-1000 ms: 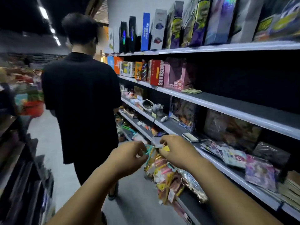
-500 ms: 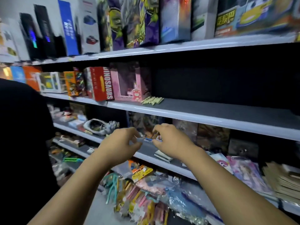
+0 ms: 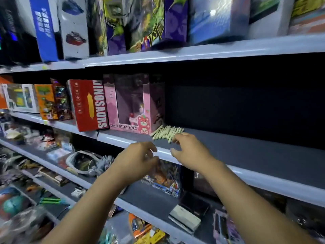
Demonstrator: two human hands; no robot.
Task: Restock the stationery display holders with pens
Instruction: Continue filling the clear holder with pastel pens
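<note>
A row of pale green pens (image 3: 166,134) lies flat on the grey middle shelf (image 3: 246,152), just right of a pink Doll Machine box (image 3: 133,106). My right hand (image 3: 190,152) hovers at the shelf's front edge with fingers spread, its fingertips almost touching the near end of the pens. My left hand (image 3: 137,159) is a little lower and to the left, in front of the shelf lip, fingers curled loosely and blurred; nothing shows in it. No pen holder is visible.
A red Dinosaurs box (image 3: 89,104) and more toy boxes stand left of the pens. Tall boxes (image 3: 140,22) fill the top shelf. Lower shelves hold packets, a small flat box (image 3: 184,221) and hanging packs. The shelf stretch right of the pens is bare.
The view swung up and right, away from the person in black. Both hands rose from the lower shelf's packets to the middle shelf; the small item pinched between them is no longer visible.
</note>
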